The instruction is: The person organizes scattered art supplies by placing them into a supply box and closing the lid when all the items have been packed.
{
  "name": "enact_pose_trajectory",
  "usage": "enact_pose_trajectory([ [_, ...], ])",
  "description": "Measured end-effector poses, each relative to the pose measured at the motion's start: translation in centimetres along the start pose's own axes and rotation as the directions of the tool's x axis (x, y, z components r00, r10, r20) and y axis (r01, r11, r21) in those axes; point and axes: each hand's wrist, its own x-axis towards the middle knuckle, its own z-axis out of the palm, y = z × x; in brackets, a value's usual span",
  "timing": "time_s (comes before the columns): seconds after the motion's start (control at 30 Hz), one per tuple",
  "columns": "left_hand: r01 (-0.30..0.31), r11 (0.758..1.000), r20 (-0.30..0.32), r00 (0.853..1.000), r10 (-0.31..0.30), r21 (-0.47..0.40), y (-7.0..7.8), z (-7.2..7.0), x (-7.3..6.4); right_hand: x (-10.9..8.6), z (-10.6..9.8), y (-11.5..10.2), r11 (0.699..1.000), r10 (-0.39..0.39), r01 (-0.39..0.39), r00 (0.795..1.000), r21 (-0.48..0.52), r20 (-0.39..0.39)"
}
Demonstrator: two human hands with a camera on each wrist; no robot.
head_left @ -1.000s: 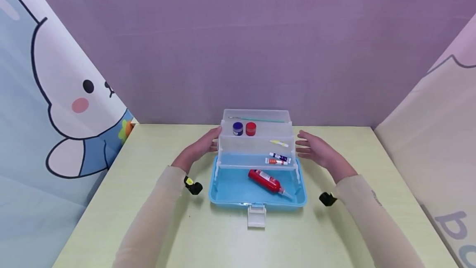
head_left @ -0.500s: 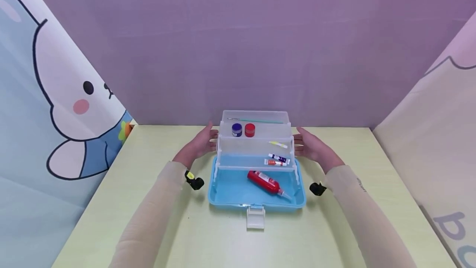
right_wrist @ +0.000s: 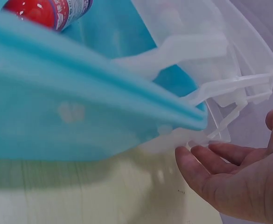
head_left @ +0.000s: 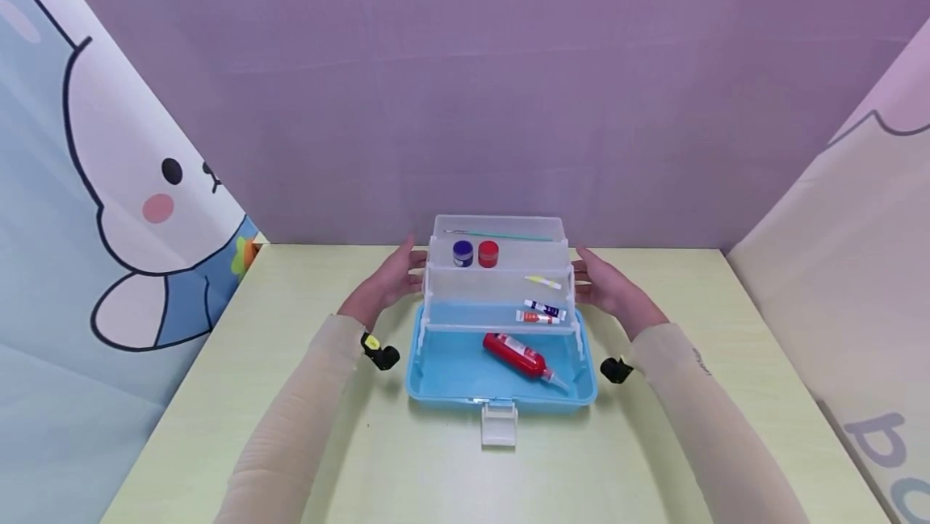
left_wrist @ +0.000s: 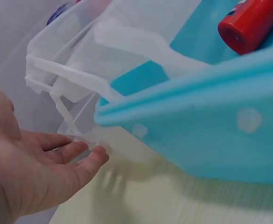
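A toolbox with a light blue base [head_left: 443, 370] stands opened out on the table, its clear trays [head_left: 465, 286] spread in tiers towards the back. My left hand [head_left: 388, 278] is at its rear left side, fingers extended; in the left wrist view the fingertips [left_wrist: 98, 153] meet or nearly meet the low clear plastic edge. At the rear right side my right hand [head_left: 613, 290] mirrors it, its fingertips [right_wrist: 185, 154] close under the clear edge; contact cannot be told for certain. A red bottle [head_left: 516, 353] with a pointed nozzle lies in the base.
Trays hold a blue-lidded jar [head_left: 462, 253], a red jar [head_left: 488, 253], a thin green brush [head_left: 501, 235] and several small paint tubes [head_left: 538, 317]. A white latch [head_left: 499, 425] hangs at the front. A purple cloth wall [head_left: 494, 104] rises behind the pale table [head_left: 327, 427].
My right hand has moved left, in to the toolbox's right side. The left hand has shifted only slightly; the toolbox and its contents look unchanged.
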Motion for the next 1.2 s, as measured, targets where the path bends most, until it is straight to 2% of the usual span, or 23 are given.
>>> enact_pose_trajectory([
  [0.33,-0.076,0.997,0.018,0.997,0.076,-0.007,0.7,0.5,-0.5,-1.1,0.6,-0.9,0.998,-0.031,0.031,1.000,0.051,-0.001],
  [0.57,-0.153,0.987,0.025,0.988,0.154,-0.039,1.6,0.6,-1.2,-1.7,0.9,-1.6,0.988,-0.137,0.135,0.990,0.069,0.021],
  [0.9,-0.316,0.945,0.018,0.948,0.319,-0.079,2.2,0.3,-2.0,-2.1,1.2,-2.6,0.969,-0.241,0.238,0.969,0.070,0.043],
  [1.07,-0.378,0.923,0.008,0.925,0.380,-0.073,2.2,0.2,-2.5,-2.5,1.5,-2.7,0.955,-0.286,0.283,0.958,0.087,0.026],
  [1.2,-0.408,0.910,-0.005,0.913,0.408,-0.076,2.2,0.3,-3.1,-2.9,1.7,-2.6,0.942,-0.330,0.328,0.944,0.074,0.017],
])
